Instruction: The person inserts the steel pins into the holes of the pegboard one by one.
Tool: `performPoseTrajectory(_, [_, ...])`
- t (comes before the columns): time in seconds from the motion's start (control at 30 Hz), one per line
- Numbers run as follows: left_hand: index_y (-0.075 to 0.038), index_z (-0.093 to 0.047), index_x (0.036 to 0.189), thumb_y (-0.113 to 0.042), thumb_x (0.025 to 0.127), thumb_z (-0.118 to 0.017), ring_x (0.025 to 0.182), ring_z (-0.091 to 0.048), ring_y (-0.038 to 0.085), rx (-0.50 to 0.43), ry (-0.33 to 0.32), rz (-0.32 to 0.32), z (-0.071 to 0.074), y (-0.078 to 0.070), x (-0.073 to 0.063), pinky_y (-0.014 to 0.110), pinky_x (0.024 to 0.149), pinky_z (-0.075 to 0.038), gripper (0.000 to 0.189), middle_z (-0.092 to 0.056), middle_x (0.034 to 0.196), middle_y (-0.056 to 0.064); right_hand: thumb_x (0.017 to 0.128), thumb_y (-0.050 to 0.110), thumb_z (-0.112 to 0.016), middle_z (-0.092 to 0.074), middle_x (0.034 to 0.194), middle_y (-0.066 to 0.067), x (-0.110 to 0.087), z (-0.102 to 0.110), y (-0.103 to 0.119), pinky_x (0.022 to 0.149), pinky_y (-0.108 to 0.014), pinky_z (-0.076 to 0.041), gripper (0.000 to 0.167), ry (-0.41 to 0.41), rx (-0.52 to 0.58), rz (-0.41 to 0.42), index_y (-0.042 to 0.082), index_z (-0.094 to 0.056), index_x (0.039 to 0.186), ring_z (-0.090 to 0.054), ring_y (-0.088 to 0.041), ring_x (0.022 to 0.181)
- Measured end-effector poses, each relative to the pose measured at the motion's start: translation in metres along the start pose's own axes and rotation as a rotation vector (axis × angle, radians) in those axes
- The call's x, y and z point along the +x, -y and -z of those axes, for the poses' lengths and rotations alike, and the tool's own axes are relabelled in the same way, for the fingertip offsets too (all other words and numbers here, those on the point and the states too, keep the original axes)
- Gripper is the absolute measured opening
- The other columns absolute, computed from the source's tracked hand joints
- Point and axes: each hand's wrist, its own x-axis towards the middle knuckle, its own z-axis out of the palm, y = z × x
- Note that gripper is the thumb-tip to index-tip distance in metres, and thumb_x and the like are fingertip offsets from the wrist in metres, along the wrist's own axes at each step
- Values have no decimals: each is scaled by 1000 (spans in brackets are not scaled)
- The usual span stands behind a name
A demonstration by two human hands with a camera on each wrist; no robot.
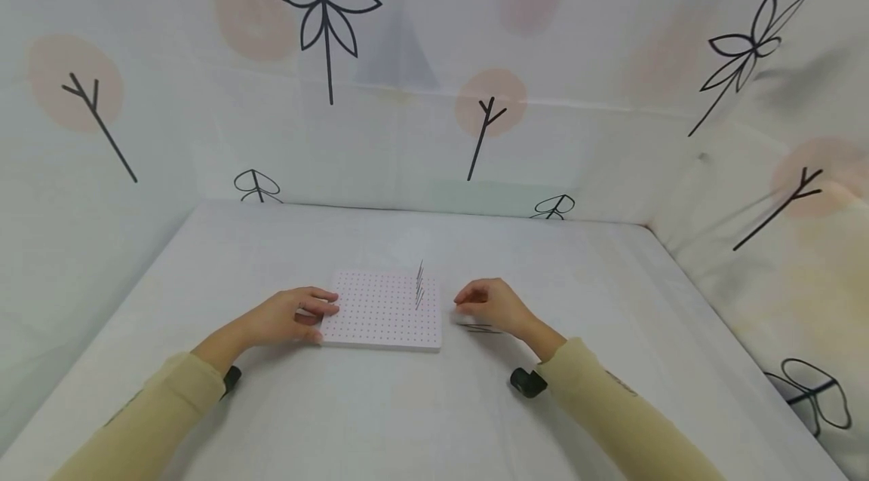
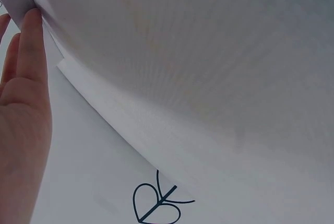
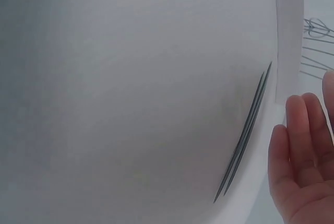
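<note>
- My left hand rests against the left edge of the white pegboard, its fingers loosely extended and touching that side, the thumb near the front corner.
- The pegboard lies flat on the white table, between my two hands, its top covered with a grid of small holes.
- Several thin standing rods rise from the board in a row near its right side, running away from me.
- My right hand hangs just right of the board, fingers bent and their tips near the thumb; I cannot tell whether they pinch anything thin.
- Close by that hand, dark loose rods with pointed ends lie side by side on the table, just off the board's right edge.
- My sleeves are pale yellow, with a dark wrist device below the right cuff.
- A pale backdrop printed with flowers and twigs stands behind the table.
</note>
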Motion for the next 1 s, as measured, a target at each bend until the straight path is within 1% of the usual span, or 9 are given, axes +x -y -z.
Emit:
performPoseTrajectory(0.2, [3, -61, 119, -7, 75, -77, 115, -52, 31, -8, 3, 8, 0, -1, -1, 28, 87, -50, 48, -46, 133, 19, 82, 9, -72, -65, 87, 0, -5, 4, -6, 70, -27, -52, 8, 15, 4, -17, 5, -69, 88, -57, -15, 79])
performPoseTrajectory(0.6, [2, -62, 119, -8, 75, -77, 114, -53, 30, -6, -2, 13, 0, -3, -1, 28, 87, -50, 48, -46, 133, 18, 81, 9, -72, -64, 86, 0, -12, 13, -18, 70, -28, -50, 7, 43, -12, -39, 6, -70, 87, -56, -16, 78])
performPoseTrajectory(0.73, [2, -62, 119, -8, 74, -77, 114, -53, 30, -16, -2, 19, 0, -3, -1, 28, 87, -50, 48, -46, 134, 18, 81, 8, -72, -64, 85, 1, -15, 15, -19, 68, -26, -50, 7, 51, -35, -35, 6, -70, 87, -55, -16, 77])
performPoseTrajectory(0.83, [3, -62, 119, -7, 74, -77, 114, -53, 31, -22, -3, 19, 0, -3, -1, 28, 87, -50, 48, -46, 134, 19, 81, 6, -72, -64, 84, 0, -17, 18, -19, 66, -25, -50, 6, 67, -54, -17, 5, -69, 86, -55, -15, 75])
performPoseTrajectory(1.0, [2, -62, 118, -8, 74, -78, 116, -50, 32, -10, -4, 16, 0, -2, -1, 27, 87, -50, 48, -46, 133, 19, 81, 6, -71, -64, 84, 0, -18, 21, -20, 67, -26, -50, 5, 117, -76, 10, 4, -69, 86, -55, -14, 75])
